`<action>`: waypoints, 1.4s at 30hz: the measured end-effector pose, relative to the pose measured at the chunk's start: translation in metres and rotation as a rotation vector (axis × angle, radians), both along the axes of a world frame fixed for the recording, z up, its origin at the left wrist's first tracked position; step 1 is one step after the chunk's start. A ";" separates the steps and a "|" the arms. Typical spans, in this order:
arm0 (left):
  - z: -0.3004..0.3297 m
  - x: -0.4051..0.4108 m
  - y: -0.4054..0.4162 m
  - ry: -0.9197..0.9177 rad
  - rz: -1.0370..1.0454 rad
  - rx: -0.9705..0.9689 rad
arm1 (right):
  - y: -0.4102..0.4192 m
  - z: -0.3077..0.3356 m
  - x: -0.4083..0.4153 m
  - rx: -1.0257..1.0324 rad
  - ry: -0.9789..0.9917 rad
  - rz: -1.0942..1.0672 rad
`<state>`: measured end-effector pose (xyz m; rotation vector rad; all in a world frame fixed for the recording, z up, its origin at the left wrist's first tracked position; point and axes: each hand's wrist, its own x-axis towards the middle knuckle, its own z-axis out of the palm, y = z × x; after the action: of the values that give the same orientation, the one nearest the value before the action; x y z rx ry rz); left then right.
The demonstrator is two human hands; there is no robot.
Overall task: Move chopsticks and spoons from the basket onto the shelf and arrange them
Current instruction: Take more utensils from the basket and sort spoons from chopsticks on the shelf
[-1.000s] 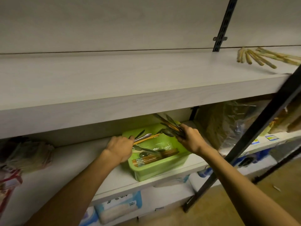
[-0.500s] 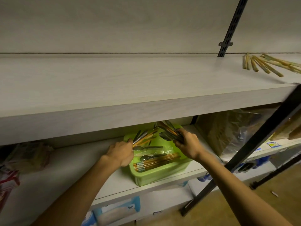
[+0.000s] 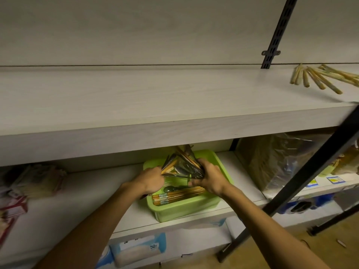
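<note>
Your left hand (image 3: 150, 181) sits at the left edge of the green basket (image 3: 186, 207), fingers curled around the near ends of a fanned bundle of plastic-wrapped chopsticks and spoons (image 3: 181, 164). That bundle rises from between your two hands and spreads up and back toward the underside of the upper shelf (image 3: 136, 98). Just right of it, your right hand (image 3: 208, 181) grips the same bundle from the other side, fingers wrapped over the plastic, so both hands are closed on it above the basket. Directly below your grip, inside the basket, lies a banded pack of orange chopsticks (image 3: 177, 195) with a dark spoon (image 3: 169, 189) beside it. Far up and right of your hands, a fan of pale chopsticks (image 3: 318, 78) already rests on the upper shelf.
</note>
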<state>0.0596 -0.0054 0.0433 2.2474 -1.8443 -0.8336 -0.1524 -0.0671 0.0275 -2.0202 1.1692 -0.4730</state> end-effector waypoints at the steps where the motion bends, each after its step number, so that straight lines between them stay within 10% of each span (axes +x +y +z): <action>1: 0.000 -0.001 -0.001 -0.017 -0.002 0.001 | -0.001 -0.001 -0.001 -0.022 0.008 0.009; 9: -0.002 -0.010 0.011 -0.460 -0.138 -0.109 | -0.005 0.007 -0.020 -0.058 0.146 0.103; 31: -0.015 0.005 0.033 -0.500 -0.301 -0.263 | 0.061 0.007 -0.084 0.047 0.049 -0.257; 42: 0.002 -0.116 0.012 -0.461 -0.674 -0.431 | 0.135 0.027 -0.223 -0.014 -0.027 -0.525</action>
<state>-0.0563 0.0064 0.0452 1.6380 -2.7220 0.0840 -0.3756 0.0674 0.0541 -1.6959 1.6854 -0.7605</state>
